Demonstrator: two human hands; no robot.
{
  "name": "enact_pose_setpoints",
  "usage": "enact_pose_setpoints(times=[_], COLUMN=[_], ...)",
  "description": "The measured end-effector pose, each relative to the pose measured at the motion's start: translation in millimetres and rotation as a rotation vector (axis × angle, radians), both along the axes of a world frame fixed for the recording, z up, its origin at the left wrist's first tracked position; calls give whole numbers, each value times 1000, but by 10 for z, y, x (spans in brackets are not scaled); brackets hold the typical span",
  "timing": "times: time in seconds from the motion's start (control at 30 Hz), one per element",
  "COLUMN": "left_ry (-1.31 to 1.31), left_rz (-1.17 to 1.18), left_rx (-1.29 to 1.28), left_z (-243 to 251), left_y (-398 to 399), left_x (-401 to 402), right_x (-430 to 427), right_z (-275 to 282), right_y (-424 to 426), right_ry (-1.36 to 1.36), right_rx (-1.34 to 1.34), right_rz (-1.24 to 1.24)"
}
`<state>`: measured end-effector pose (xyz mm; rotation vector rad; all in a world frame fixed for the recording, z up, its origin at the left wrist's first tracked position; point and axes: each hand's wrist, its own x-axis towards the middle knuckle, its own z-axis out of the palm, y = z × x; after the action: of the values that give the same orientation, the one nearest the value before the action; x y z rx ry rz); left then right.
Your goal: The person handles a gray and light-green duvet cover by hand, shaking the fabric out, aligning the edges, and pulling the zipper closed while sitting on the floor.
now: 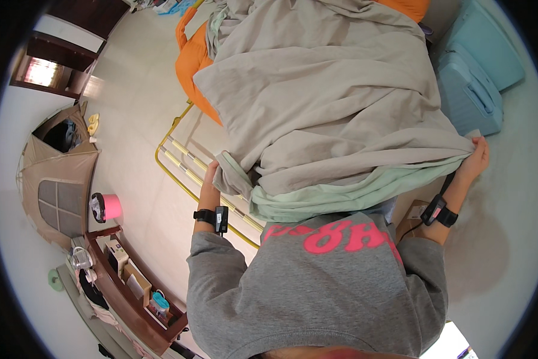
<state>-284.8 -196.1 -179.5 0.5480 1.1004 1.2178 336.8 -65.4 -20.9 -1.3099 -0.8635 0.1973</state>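
Observation:
A large beige cloth with a light green underside (340, 80), which looks like a bed cover, stretches between my hands. My left hand (212, 172) grips its bunched near-left corner. At the opposite near corner, my right hand (477, 155) is closed on the edge. Wrinkles run across the beige face, and the green side (313, 202) shows along the near edge by my body. Orange fabric (194, 67) lies beneath and beside the cloth's far left part. Under the left side is a yellow metal frame with slats (185, 168).
Light blue cases (471, 89) stand on the right, with a cardboard box (412, 217) near my right forearm. To the left are a beige tent (60, 179), a pink bin (112, 206), yellow slippers (93, 124) and a dark red wooden cabinet (129, 298) holding several items.

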Motion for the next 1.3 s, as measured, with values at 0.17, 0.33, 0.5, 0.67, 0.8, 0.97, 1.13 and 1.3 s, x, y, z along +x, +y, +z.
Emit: enact_pose_setpoints(times=[0.17, 0.33, 0.5, 0.67, 0.8, 0.97, 1.13, 1.3], left_ry=[-264, -165, 163, 168, 93, 136, 63, 1109], left_rz=[280, 301, 109, 319, 302, 268, 514, 758], left_rx=[-150, -256, -457, -165, 15, 93, 260, 849], left_z=[-18, 204, 569, 690, 997, 1120, 1598, 2099], left_y=[112, 40, 266, 559, 1013, 1190, 970, 469], left_x=[-87, -94, 141, -91, -100, -80, -527, -818], right_x=[-78, -36, -23, -5, -8, -64, 73, 577], right_z=[32, 9, 21, -1, 70, 239, 757, 1220], right_y=[-8, -28, -79, -27, -69, -290, -800, -1474], right_ry=[13, 26, -45, -69, -97, -44, 67, 203], right_rx=[-18, -4, -68, -49, 8, 94, 203, 663], right_rz=[-11, 21, -64, -126, -194, -291, -222, 31])
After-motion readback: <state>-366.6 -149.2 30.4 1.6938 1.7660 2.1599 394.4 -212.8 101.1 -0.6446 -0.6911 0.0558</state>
